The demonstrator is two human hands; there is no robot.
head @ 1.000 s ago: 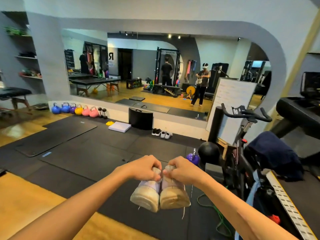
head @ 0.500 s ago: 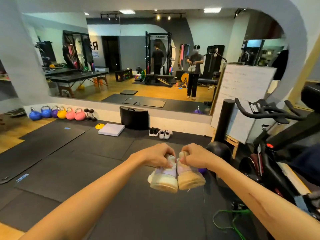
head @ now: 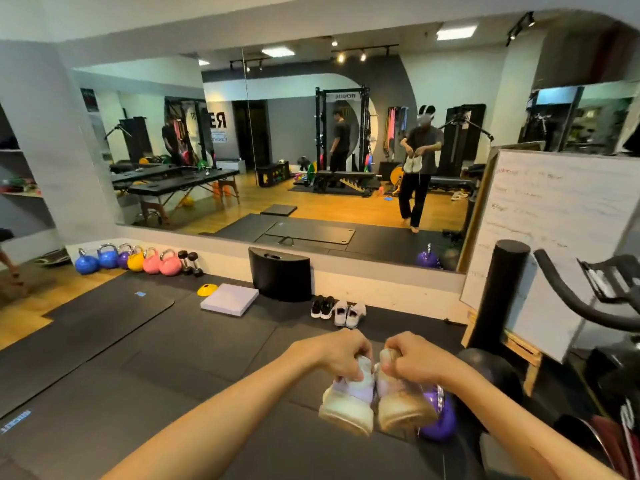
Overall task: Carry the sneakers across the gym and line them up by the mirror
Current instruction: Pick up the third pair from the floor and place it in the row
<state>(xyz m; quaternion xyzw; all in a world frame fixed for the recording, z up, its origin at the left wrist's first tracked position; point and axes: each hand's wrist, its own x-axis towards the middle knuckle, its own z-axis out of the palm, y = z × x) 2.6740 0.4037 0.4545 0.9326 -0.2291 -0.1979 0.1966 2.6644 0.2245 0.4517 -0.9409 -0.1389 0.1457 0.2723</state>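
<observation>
I hold a pair of pale sneakers in front of me, heels up and tan soles facing me. My left hand (head: 337, 355) grips the left sneaker (head: 348, 400) by its heel. My right hand (head: 414, 358) grips the right sneaker (head: 403, 401) the same way. The shoes touch side by side. Ahead, a wide wall mirror (head: 311, 150) runs above a low white ledge. On the mat below it stand a black pair (head: 322, 306) and a white pair (head: 349, 314) in a row.
A black box (head: 280, 273) and a white pad (head: 229, 299) sit left of the shoe row, with coloured kettlebells (head: 130, 259) further left. A whiteboard (head: 554, 233), a black roller (head: 498, 296), an exercise bike (head: 606, 306) and a purple kettlebell (head: 441, 419) crowd the right. Black mats (head: 156, 351) cover the floor.
I have walked closer to the mirror, which now fills more of the view. The shoe row is nearer. Both hands keep the same hold on the sneakers.
</observation>
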